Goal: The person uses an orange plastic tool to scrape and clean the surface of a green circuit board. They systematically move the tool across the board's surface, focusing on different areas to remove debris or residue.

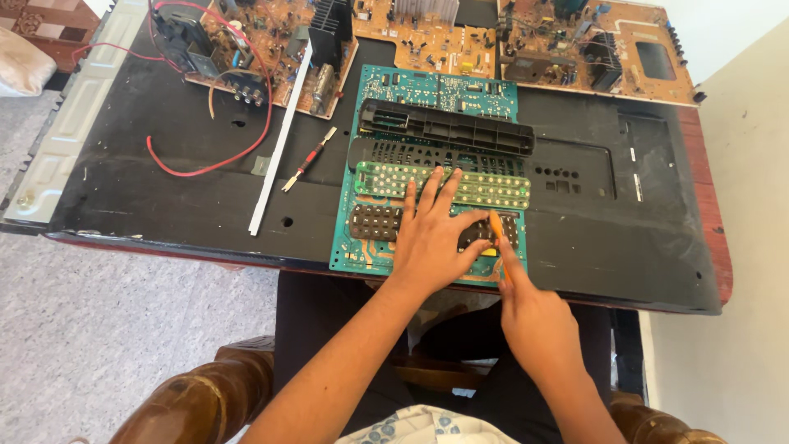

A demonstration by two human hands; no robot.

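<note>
The black rubber keypad (386, 222) is pinned flat by the spread left hand (431, 238); an orange tool (498, 238) is gripped by the right hand (534, 316) at the keypad's right end; steady, even pressure is best kept.

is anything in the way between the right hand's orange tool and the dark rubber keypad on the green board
Nothing visible. The right hand holds the orange tool with its tip already at the dark rubber keypad. The left hand lies flat over the keypad's middle, beside the tip, not across it.
</note>
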